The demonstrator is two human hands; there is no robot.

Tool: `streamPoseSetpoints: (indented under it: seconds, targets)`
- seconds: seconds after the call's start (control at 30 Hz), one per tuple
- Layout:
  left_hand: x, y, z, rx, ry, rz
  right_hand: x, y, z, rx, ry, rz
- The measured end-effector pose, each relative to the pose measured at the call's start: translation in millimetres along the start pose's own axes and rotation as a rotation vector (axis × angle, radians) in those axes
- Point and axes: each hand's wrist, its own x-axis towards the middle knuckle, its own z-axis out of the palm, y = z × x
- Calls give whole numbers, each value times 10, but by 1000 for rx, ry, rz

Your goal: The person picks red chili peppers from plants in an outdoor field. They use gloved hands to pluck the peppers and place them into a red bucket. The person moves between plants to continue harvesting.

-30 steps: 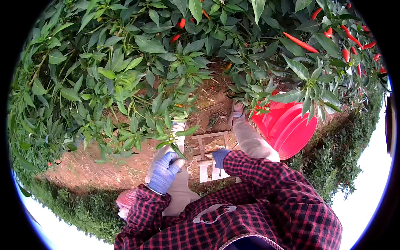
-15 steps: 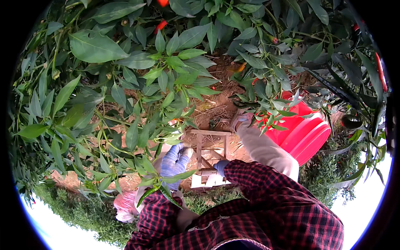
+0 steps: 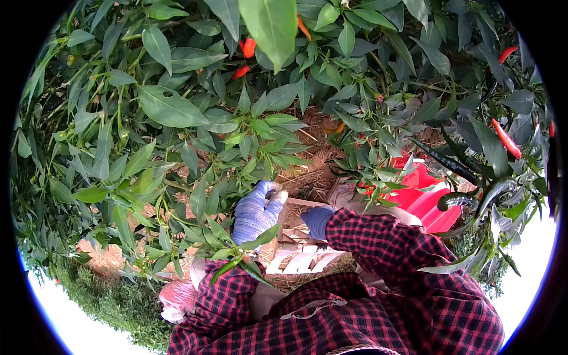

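Observation:
My left hand (image 3: 255, 210), in a blue knitted glove, reaches up into the green leaves of a chili plant (image 3: 177, 112). Its fingertips curl at the foliage, and I cannot make out anything in them. My right hand (image 3: 316, 220), also in a blue glove, is mostly hidden behind my red-and-black plaid sleeve (image 3: 384, 248). It sits just above a low wooden slatted frame (image 3: 296, 260) on the soil. Red chilies hang above at the top middle (image 3: 248, 47) and at the far right (image 3: 506, 139).
A red bucket (image 3: 429, 198) stands to the right behind leaves, close to my right arm. A pink object (image 3: 177, 296) lies by my left elbow. Bare brown soil (image 3: 316, 157) shows between the plants. Dense foliage surrounds both hands, and a grass strip (image 3: 106, 296) runs along the lower left.
The view has moved closer into the plants, so the leaves look larger. My left hand has risen from beside the wooden frame into the leaves. My right hand stays by the frame.

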Motion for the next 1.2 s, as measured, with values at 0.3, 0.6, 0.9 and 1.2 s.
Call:
streamPoseSetpoints:
  seconds: [0.3, 0.6, 0.9, 1.2]
  targets:
    - [307, 26, -246, 796, -7, 254, -477, 105, -845, -427, 290, -111]
    - [36, 20, 44, 762, 112, 624, -477, -2, -963, -373, 732, -115]
    - [-82, 826, 160, 1349, 834, 725, -208, 110, -1522, 95, 1174, -155]
    - [-115, 127, -713, 1395, 435, 287, -313, -712, -1821, -95, 1746, -161]
